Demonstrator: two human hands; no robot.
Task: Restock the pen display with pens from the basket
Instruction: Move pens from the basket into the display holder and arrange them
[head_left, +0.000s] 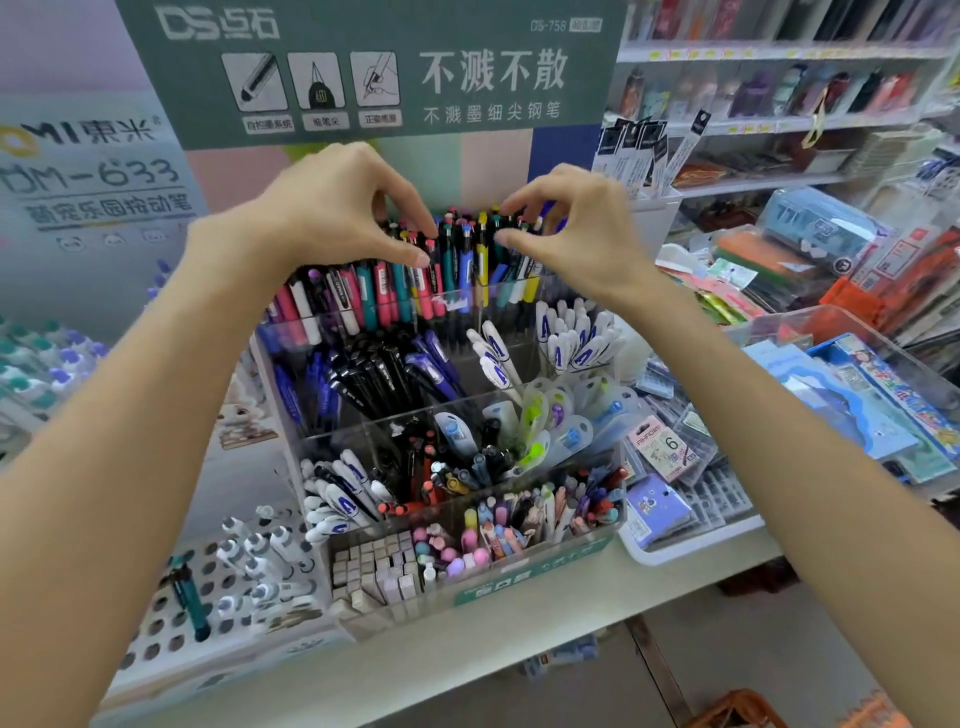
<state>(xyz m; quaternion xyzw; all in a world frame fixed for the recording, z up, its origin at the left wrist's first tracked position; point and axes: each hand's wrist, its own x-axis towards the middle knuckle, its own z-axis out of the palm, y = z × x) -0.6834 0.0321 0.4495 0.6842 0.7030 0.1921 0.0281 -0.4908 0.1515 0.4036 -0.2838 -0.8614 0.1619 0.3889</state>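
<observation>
A tiered clear acrylic pen display (530, 571) stands on the counter, its compartments packed with pens. The top back row holds colourful pens (457, 260) standing upright. My left hand (337, 208) reaches over the left part of that row, thumb in front and fingers behind, pinching a bunch of pen tops. My right hand (566, 228) does the same on the right part of the row, thumb and curled fingers around pen tops. An orange basket (737, 712) shows partly on the floor at the bottom edge; its contents are hidden.
A green signboard (363, 67) rises behind the display. A white perforated pen stand (208, 597) sits at the left front. A white tray (675, 556) of packets and a clear bin (857, 395) of stationery lie to the right, with store shelves (779, 52) behind.
</observation>
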